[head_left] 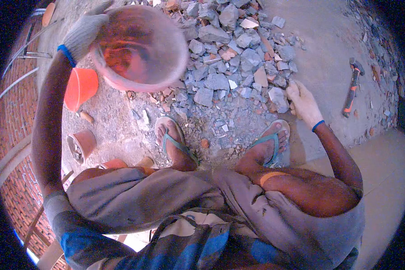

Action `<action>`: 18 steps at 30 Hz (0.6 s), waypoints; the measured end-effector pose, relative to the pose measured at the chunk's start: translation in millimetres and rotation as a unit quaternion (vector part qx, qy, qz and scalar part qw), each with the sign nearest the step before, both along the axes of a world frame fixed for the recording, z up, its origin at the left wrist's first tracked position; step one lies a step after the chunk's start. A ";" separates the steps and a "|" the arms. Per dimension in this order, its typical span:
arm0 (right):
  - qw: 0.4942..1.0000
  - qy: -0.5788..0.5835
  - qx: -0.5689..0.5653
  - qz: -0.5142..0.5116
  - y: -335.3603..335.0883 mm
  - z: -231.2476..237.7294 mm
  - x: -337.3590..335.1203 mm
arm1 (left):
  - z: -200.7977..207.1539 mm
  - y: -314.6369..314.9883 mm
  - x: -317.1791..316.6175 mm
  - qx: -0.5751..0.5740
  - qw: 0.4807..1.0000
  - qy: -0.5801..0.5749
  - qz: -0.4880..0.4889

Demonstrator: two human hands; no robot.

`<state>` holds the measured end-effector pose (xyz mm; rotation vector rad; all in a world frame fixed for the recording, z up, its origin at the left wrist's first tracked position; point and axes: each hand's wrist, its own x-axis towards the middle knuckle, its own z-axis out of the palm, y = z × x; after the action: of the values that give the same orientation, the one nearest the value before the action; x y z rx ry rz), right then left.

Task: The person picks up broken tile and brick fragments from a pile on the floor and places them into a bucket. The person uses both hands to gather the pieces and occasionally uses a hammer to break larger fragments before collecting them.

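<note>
A white glove with a blue cuff covers my left hand point(86, 32), which is closed on the rim of a large reddish tub point(141, 83). The tub is blurred and tilted so that its reddish inside shows, over the left side of a heap of broken stone and rubble point(216, 82). My gloved right hand point(305, 102) is at the heap's right edge. Its fingers are curled against a pale grey stone chunk point(278, 99); the fingertips are partly hidden. My feet, in green-strapped flip-flops point(173, 139), stand apart at the near side of the heap.
On the right lies a hammer point(353, 87) with a black and orange handle. An orange bucket point(80, 89) and a smaller pot point(82, 146) with something pale inside are on the left. A brick wall point(20, 207) borders the far left; more rubble lines the right.
</note>
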<state>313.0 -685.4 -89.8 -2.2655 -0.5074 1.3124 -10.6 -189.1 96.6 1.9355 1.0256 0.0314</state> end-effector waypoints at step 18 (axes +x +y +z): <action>0.974 -0.163 0.137 0.075 46.5 11.7 -41.1 | -68.8 -17.9 2.4 0.176 0.980 0.073 0.064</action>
<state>272.0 -638.9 -78.1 -2.2466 -0.9285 0.8684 -8.2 -207.0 27.8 2.2113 1.3112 0.1548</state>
